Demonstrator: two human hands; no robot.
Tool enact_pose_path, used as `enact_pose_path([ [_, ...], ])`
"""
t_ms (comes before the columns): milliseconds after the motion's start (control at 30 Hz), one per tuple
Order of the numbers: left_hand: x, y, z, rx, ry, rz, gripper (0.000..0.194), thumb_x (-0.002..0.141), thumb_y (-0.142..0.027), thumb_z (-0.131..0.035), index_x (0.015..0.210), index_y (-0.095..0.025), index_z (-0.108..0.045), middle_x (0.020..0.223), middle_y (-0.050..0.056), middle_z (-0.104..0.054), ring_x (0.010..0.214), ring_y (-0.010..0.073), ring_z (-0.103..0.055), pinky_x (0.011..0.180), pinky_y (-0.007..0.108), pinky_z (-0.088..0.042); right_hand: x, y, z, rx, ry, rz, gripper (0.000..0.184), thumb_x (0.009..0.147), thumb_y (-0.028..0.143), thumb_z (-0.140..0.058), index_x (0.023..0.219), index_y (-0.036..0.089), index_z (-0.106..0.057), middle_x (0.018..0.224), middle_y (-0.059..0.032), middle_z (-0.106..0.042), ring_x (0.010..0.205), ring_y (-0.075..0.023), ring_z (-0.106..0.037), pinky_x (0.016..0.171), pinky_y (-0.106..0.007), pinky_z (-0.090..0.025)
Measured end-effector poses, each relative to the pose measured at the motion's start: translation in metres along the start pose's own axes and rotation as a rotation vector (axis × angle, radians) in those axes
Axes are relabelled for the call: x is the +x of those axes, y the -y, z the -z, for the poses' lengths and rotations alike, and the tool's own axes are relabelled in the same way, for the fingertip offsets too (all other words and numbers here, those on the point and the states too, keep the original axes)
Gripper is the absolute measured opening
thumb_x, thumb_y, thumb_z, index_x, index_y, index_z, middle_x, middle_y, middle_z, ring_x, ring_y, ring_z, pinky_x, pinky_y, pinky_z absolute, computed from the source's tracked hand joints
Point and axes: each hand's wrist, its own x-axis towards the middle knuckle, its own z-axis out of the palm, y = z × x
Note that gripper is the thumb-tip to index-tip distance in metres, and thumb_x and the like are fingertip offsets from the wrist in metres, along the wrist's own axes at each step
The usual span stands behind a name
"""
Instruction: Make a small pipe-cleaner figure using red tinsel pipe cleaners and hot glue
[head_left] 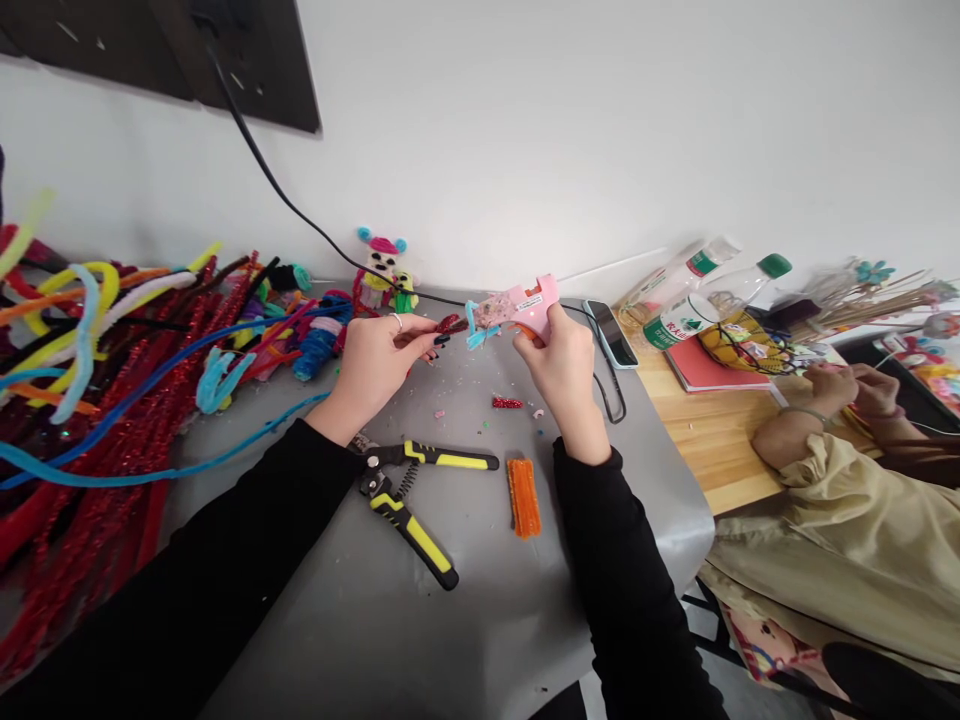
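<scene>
My left hand (pixel 381 362) pinches a small dark-red glittery pipe cleaner piece (pixel 451 324) between thumb and fingertips. My right hand (pixel 564 362) is wrapped round the handle of a pink hot glue gun (pixel 534 303), its nozzle end pointing left at the red piece. Light-blue fuzzy strands (pixel 477 326) hang about the nozzle; whether the tip touches the red piece I cannot tell. Below the hands lie yellow-and-black pliers (pixel 409 490) with handles spread, an orange pipe cleaner bundle (pixel 523 497) and a short red glittery piece (pixel 507 403).
Many coloured pipe cleaners (pixel 97 400) heap up at the left. Small fuzzy figures (pixel 382 265) stand against the wall. A black cord (pixel 277 185) runs down from the socket. At right are a phone (pixel 611 335), plastic bottles (pixel 686 310) and a co-worker's hands (pixel 851 388).
</scene>
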Motion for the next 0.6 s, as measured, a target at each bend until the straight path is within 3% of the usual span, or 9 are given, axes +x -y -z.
enact_pose_path([
  [600,-0.0006,0.0012,0.0015,0.004,-0.013,-0.006,0.026,0.085,-0.032,-0.070,0.098,-0.016,-0.085,0.085,0.007,-0.084,0.074,0.0247,-0.079,0.072,0.029,-0.062,0.0019,-0.0065,-0.0008,0.042,-0.053,-0.010,0.041,0.078,0.020,-0.066,0.073,0.028,-0.026,0.058,0.0095,-0.035,0.056,-0.0117,-0.025,0.060,-0.029,-0.022],
])
